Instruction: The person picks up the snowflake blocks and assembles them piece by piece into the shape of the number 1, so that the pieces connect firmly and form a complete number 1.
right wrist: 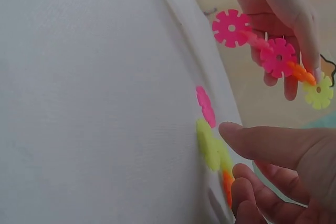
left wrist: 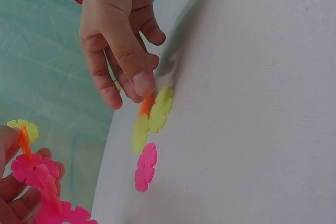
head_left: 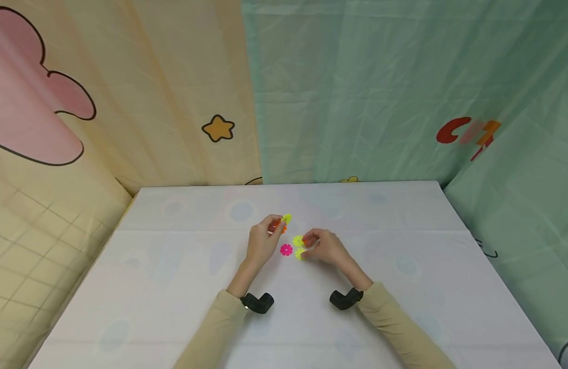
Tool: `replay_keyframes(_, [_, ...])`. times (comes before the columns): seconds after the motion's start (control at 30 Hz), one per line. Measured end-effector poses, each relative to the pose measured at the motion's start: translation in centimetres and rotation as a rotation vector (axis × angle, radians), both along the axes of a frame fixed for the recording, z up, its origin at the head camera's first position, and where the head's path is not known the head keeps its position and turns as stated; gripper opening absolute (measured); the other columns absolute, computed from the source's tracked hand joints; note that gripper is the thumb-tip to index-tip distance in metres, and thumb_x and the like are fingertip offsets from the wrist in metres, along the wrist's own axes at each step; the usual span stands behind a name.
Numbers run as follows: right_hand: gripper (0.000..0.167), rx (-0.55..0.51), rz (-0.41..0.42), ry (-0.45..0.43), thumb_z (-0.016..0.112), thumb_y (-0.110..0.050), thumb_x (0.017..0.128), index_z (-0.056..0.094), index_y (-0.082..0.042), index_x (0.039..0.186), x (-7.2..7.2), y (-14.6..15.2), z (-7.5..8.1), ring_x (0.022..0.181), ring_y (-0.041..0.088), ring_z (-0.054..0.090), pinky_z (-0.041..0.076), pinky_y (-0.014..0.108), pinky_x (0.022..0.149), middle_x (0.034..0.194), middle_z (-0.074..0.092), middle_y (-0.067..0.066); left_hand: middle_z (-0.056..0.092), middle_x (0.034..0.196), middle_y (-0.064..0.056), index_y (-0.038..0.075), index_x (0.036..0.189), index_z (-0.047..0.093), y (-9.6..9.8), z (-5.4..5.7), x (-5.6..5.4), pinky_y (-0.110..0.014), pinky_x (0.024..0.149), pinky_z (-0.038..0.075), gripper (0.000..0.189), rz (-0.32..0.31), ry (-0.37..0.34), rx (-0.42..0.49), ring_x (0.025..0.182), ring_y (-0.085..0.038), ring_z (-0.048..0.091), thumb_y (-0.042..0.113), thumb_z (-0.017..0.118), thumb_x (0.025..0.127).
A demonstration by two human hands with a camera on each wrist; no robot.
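Note:
My left hand [head_left: 263, 243] holds a chain of interlocking snowflake discs [right wrist: 278, 57] raised above the table. Pink discs make up one end of it, then an orange one, with a yellow disc [right wrist: 319, 92] at the other end by my thumb. Over the loose discs hovers my right hand [head_left: 327, 247], its thumb and fingers spread apart. Beneath those fingers two yellow discs [head_left: 298, 241] lie together, and an orange disc [left wrist: 147, 103] shows beside them, partly covered. A single pink disc [head_left: 286, 249] lies between my hands, left of the yellow ones.
A pale cloth with faint spots covers the table [head_left: 173, 287]. Its far edge meets yellow and green curtains [head_left: 348, 92], which also hang along the sides. Each wrist wears a black camera [head_left: 257, 303].

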State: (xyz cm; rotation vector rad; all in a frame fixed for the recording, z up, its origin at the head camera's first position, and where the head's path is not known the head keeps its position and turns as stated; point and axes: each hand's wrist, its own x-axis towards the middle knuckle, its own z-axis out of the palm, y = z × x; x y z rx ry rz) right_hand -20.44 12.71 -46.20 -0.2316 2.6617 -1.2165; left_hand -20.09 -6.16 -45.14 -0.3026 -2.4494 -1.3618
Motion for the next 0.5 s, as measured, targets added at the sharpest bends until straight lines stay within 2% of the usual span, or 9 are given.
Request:
replay_keyframes(0.13, [0.035, 0.043, 0.007, -0.018, 0.087, -0.017, 0.069, 0.067, -0.010, 0.096, 0.06, -0.20, -0.22, 0.069, 0.012, 0.059, 0.047, 0.025, 0.064, 0.087, 0.069, 0.001, 0.073, 0.081, -0.005, 0.006, 0.104, 0.070, 0.04, 0.03, -0.04, -0.021, 0.063, 0.053, 0.018, -0.006, 0.005, 0.005, 0.073, -0.016, 0.065, 0.019, 0.065, 0.092])
replay_keyframes(0.33, [0.035, 0.102, 0.000, -0.018, 0.087, -0.020, 0.069, 0.067, -0.011, 0.097, 0.14, -0.61, -0.28, 0.073, 0.012, 0.059, 0.046, 0.026, 0.066, 0.088, 0.069, 0.000, 0.071, 0.078, -0.004, 0.008, 0.106, 0.069, 0.08, 0.09, 0.06, -0.020, 0.050, 0.049, 0.020, -0.009, -0.027, 0.007, 0.068, -0.014, 0.062, 0.022, 0.064, 0.093])
replay_keyframes(0.5, [0.035, 0.125, 0.005, -0.013, 0.086, -0.020, 0.069, 0.067, -0.011, 0.097, 0.02, -0.87, -0.37, 0.077, 0.011, 0.060, 0.047, 0.028, 0.069, 0.087, 0.068, -0.001, 0.071, 0.078, -0.003, 0.009, 0.107, 0.068, 0.11, 0.17, 0.20, -0.019, 0.051, 0.048, 0.021, 0.004, -0.041, -0.009, 0.068, -0.013, 0.061, 0.024, 0.064, 0.093])
